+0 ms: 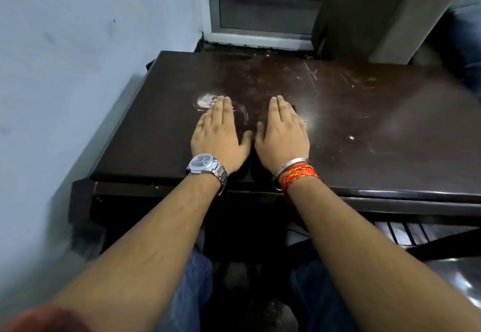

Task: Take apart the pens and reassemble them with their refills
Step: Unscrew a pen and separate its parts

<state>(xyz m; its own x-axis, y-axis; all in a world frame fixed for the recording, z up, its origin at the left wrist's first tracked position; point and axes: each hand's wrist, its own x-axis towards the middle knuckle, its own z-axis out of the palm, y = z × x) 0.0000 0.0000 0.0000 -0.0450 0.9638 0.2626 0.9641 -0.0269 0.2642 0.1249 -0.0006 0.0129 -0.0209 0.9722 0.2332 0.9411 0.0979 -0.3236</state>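
My left hand (218, 134) lies flat, palm down, on the dark brown table (364, 113), with a silver watch on its wrist. My right hand (282, 134) lies flat beside it, thumbs almost touching, with a metal bangle and a red-orange thread band on the wrist. The fingers of both hands are stretched out and hold nothing. No pen or refill shows anywhere in the head view.
A pale ring-shaped stain (208, 101) marks the tabletop by my left fingertips. A light blue wall (78, 45) runs along the left. A window frame (260, 32) and a curtain (377, 14) stand behind the table. A dark shelf (416, 238) sits under the table's right side.
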